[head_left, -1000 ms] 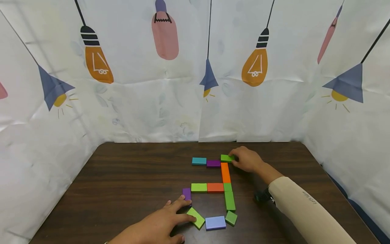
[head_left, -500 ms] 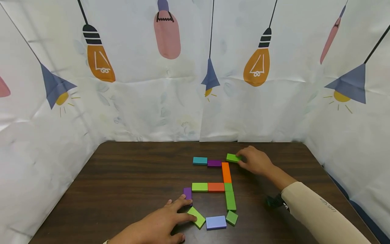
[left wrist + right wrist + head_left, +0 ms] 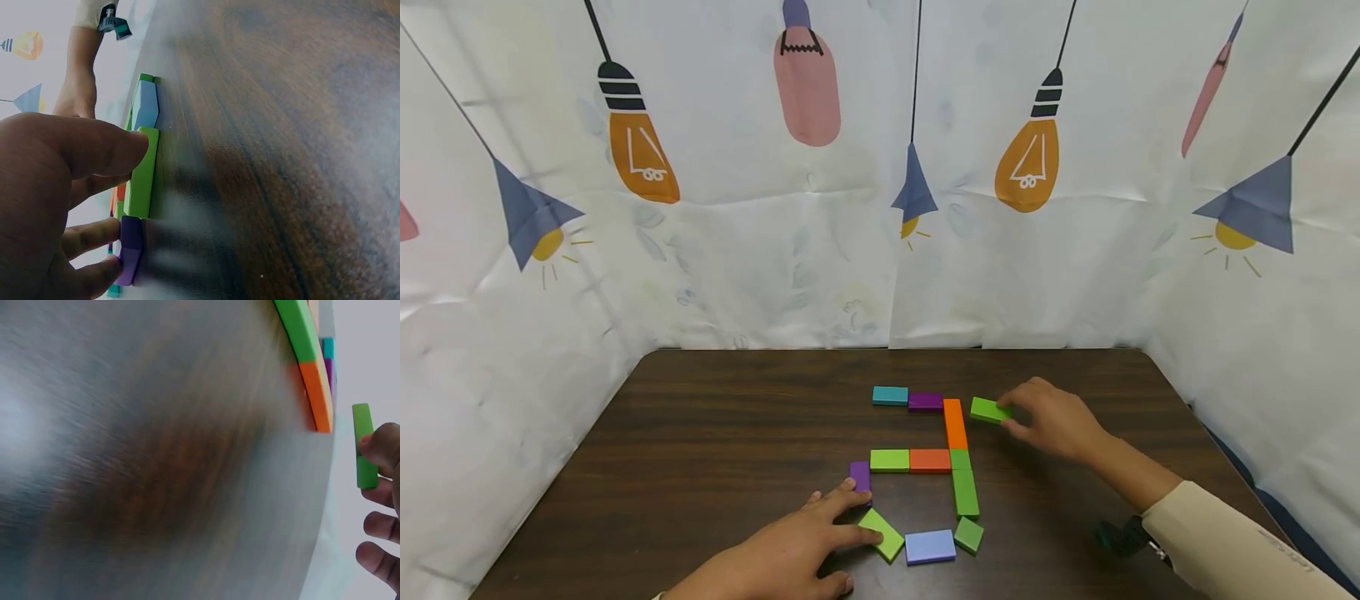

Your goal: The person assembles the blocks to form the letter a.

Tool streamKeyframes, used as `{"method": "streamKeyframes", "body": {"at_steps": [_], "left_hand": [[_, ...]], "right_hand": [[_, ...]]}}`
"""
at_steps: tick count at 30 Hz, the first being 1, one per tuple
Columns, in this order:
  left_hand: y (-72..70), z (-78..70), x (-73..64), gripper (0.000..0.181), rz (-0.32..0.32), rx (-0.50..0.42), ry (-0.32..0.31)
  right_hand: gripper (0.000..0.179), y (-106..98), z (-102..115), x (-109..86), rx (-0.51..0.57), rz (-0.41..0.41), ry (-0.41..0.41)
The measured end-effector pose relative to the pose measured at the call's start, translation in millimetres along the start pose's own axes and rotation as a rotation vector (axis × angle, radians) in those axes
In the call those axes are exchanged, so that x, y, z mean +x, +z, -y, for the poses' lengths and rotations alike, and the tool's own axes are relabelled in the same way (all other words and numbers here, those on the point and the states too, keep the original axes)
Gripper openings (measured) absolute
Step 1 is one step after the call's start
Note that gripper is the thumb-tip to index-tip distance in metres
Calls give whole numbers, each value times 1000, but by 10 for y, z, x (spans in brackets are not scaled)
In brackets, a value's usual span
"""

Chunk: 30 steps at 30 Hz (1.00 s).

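Observation:
My right hand [image 3: 1051,419] pinches a bright green block [image 3: 989,410] between thumb and fingers, right of the orange block [image 3: 955,425]. In the right wrist view this green block [image 3: 363,469] is off the table, apart from the others. My left hand [image 3: 797,542] lies at the near left with fingers spread. One fingertip touches a purple block [image 3: 860,475], another a slanted lime block [image 3: 887,537]. A periwinkle block [image 3: 930,547] and a small green block [image 3: 969,535] lie just right of the lime one.
A teal block [image 3: 890,396] and a dark purple block [image 3: 926,402] lie end to end at the far side. A lime block [image 3: 890,461], a red-orange block [image 3: 929,461] and a long green block [image 3: 966,493] lie in the middle. All sit on a dark wooden table [image 3: 715,442].
My right hand has carried the bright green block from above the orange block's far end to the right and then nearer. My left hand and the other blocks stay put.

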<state>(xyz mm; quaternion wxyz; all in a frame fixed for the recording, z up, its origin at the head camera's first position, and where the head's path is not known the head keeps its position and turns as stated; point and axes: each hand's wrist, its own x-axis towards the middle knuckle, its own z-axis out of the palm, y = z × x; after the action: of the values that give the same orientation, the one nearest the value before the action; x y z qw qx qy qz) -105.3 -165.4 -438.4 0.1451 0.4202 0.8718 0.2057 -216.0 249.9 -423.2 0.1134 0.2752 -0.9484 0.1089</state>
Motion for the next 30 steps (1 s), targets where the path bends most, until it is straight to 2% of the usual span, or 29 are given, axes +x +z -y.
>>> {"method": "streamKeyframes", "body": {"at_steps": [7,14,24,30], "left_hand": [[16,8,-4,50,-14,46,9],[37,-8,-7,51,-16,85,-11],[40,-7,-4,51,-13,114,7],[27,-12,9,50,6,88,-13]], "right_hand": [[29,-51,117,-225,13,-49,-54],[28,-46,189,-373,38,-76,-130],[29,-34,335,-565,70,-105,-177],[30,-42,419,-686,94,-110,-191]]}}
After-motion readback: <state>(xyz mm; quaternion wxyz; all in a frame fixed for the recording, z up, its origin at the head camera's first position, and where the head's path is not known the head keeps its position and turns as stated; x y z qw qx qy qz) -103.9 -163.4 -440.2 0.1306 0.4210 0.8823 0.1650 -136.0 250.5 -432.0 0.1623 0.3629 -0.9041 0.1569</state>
